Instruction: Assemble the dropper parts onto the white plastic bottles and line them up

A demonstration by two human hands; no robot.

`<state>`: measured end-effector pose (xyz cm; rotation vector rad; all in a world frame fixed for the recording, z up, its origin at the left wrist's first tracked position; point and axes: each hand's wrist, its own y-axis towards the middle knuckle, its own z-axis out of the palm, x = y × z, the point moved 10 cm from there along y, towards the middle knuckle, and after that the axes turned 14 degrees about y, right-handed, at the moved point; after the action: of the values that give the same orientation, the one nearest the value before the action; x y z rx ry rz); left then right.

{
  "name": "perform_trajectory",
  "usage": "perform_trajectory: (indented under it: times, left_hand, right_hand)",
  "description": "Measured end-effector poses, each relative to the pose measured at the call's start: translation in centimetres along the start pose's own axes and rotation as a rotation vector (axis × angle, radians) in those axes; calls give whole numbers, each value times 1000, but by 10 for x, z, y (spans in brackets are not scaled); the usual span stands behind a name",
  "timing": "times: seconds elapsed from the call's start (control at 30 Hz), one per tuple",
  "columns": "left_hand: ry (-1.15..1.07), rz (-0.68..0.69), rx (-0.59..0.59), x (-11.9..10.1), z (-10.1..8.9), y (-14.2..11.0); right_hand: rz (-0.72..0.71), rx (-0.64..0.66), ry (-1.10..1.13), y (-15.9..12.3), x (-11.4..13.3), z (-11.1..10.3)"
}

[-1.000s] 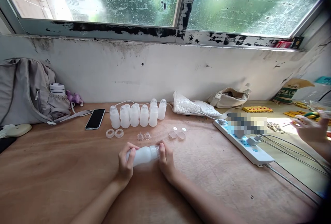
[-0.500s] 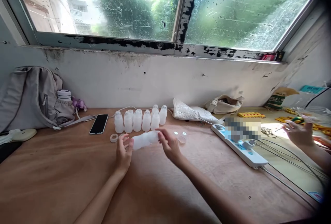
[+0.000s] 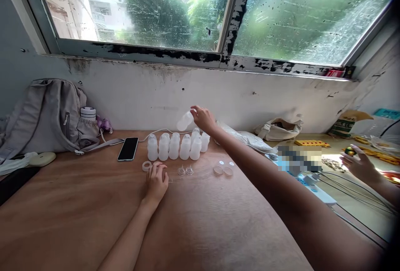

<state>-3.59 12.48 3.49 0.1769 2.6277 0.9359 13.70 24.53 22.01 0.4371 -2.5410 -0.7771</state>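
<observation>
My right hand (image 3: pixel 202 119) is raised above the back of the table, its fingers closed on one end of a frosted white baby bottle (image 3: pixel 185 121), which is tilted. Below it, several more such baby bottles (image 3: pixel 174 146) stand upright in a cluster. My left hand (image 3: pixel 157 182) rests on the tabletop with loosely bent fingers and no bottle in it. By its fingertips lies a whitish ring (image 3: pixel 146 166). Two clear nipple-like pieces (image 3: pixel 185 171) lie just right of that hand. Farther right are two clear round caps (image 3: pixel 223 170) with small white discs behind them.
At left are a phone (image 3: pixel 128 149) and a grey backpack (image 3: pixel 51 116). A white plastic packet (image 3: pixel 240 135) and a beige bag (image 3: pixel 279 130) lie along the wall. A power strip (image 3: pixel 321 194) with cables crosses the right side, near another person's hand (image 3: pixel 359 162).
My right hand has lifted the baby bottle up and back over the standing ones. My left hand has let go of it and come down on the table. The view has shifted slightly.
</observation>
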Motion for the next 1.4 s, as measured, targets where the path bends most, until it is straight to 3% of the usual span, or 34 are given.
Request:
perform_trajectory:
  times: [0.13,0.4,0.6,0.87,1.03,1.17,1.27,1.4]
  left_hand:
    - [89,10,20,-1,0,-1]
    - [264,-58,77,6,6,-3]
    - [396,-151,116,17,10,-8]
    - [322,-111,114,15,13,-8]
    - [321,-94,112,13,11,-7]
    - [320,-77,104,11,9,-7]
    - [304,-70,102,10,8,-7]
    - [283,-60,107,10,10,-7]
  right_hand:
    - [16,227,-179,3,-8,44]
    - [70,413,-199,-6,-28,91]
    - [118,485,-208,-12,-35,107]
    - [168,499,-167,-13,-38,111]
    - [179,428,-116,-6,-42,103]
    - [116,270,-51,-10,-27,79]
    - [48,147,-5,-33,-13,59]
    - [-79,-119,219,-96,-5,39]
